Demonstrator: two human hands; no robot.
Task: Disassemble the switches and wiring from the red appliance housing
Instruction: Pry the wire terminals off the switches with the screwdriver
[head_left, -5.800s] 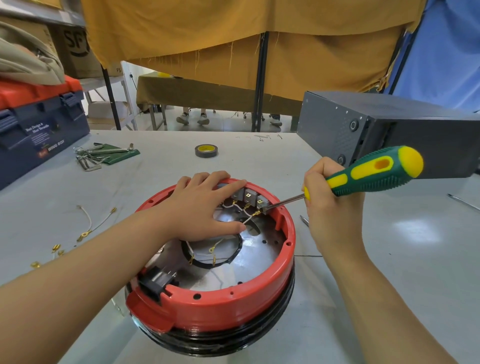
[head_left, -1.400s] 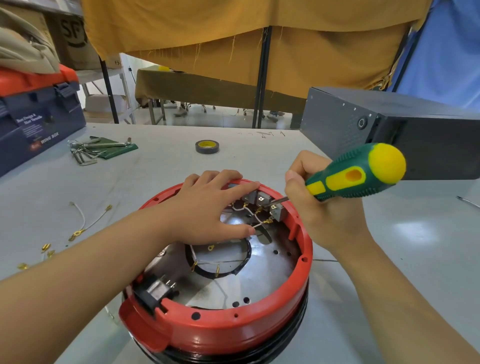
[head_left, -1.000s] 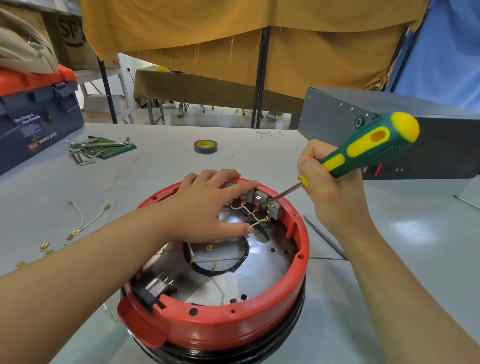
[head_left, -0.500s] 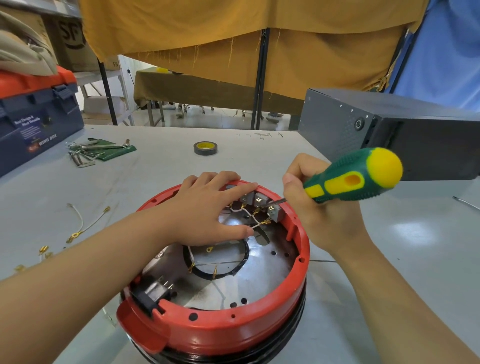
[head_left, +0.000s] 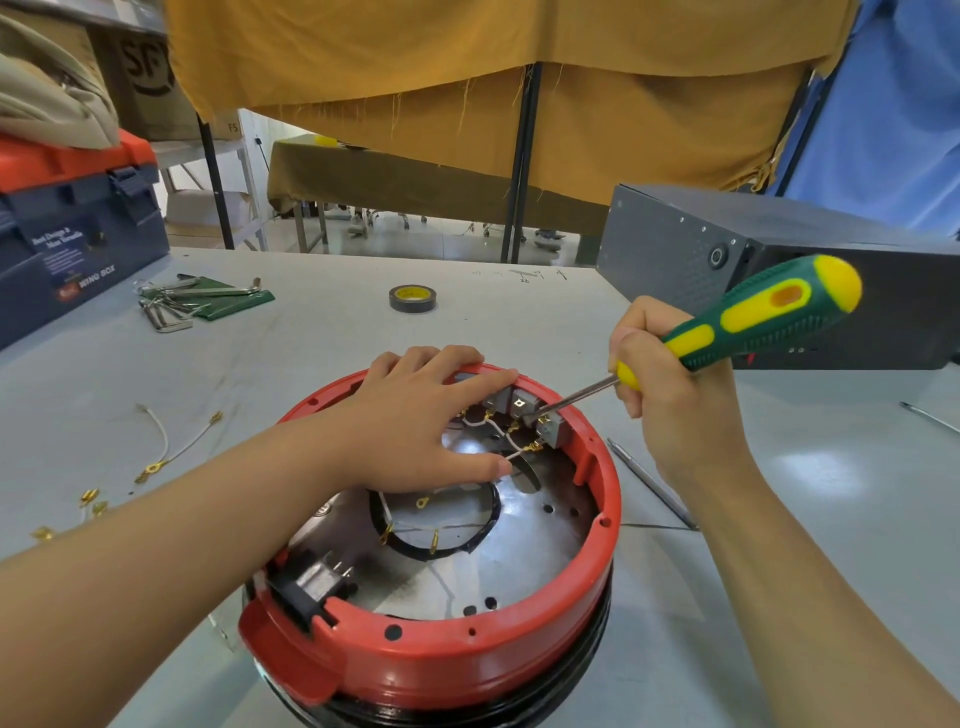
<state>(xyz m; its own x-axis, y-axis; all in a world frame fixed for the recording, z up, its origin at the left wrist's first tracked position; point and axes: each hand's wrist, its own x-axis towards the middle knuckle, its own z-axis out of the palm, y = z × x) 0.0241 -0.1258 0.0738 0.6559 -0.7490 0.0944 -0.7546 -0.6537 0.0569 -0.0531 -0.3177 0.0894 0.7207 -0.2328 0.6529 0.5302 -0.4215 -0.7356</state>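
Red housing (head_left: 441, 660) sitting open side up on the grey tabletop (head_left: 831, 493). Left hand (head_left: 415, 421) lying flat with fingers spread over the far rim beside the switches (head_left: 524, 408). Right hand (head_left: 675, 410) gripping the screwdriver (head_left: 753, 317), its tip touching the switches among the wiring (head_left: 501, 434).

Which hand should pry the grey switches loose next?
Right hand: it already holds the screwdriver, tip at the grey switches. The left hand lies flat on the red housing, steadying it.
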